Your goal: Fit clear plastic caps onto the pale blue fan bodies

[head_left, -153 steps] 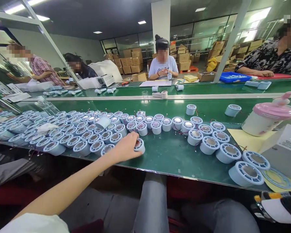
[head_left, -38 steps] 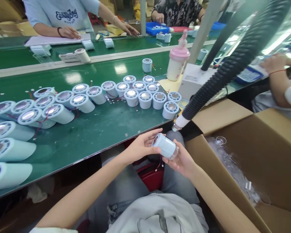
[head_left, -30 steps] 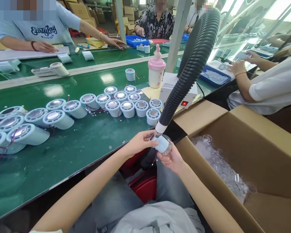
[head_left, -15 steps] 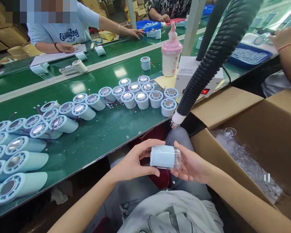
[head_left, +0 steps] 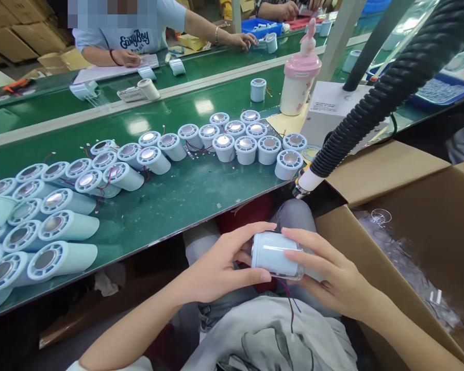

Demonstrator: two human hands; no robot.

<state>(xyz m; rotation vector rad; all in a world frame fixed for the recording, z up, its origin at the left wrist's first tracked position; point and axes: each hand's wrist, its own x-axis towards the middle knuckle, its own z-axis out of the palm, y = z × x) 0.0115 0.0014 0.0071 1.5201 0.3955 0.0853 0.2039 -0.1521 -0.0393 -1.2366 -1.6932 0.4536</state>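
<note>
A light-blue cylinder in a clear plastic sleeve point(head_left: 274, 253) lies sideways between my hands, above my lap. My left hand point(head_left: 232, 260) grips its left end, thumb below and fingers above. Around the clear right end close the fingers of my right hand point(head_left: 332, 263). Thin dark red and blue wires point(head_left: 292, 304) dangle beneath the cylinder. Several similar light-blue cylinders point(head_left: 246, 150) stand on the green work surface point(head_left: 170, 198) ahead, many with round metal discs on top and thin wires. What lies under my right fingers is partly hidden.
A black ribbed hose point(head_left: 375, 108) hangs at the right, near a white box point(head_left: 325, 116). An open carton point(head_left: 417, 201) holding clear plastic pieces stands right of my knees. A pink-lidded bottle point(head_left: 299, 85) stands on the bench. Opposite, a co-worker's hand point(head_left: 242, 41) touches another cylinder.
My right hand has shifted its fingers over the top of the cylinder's clear end. Wires now hang below it. The view has turned left; the co-worker's hand has reached a cylinder.
</note>
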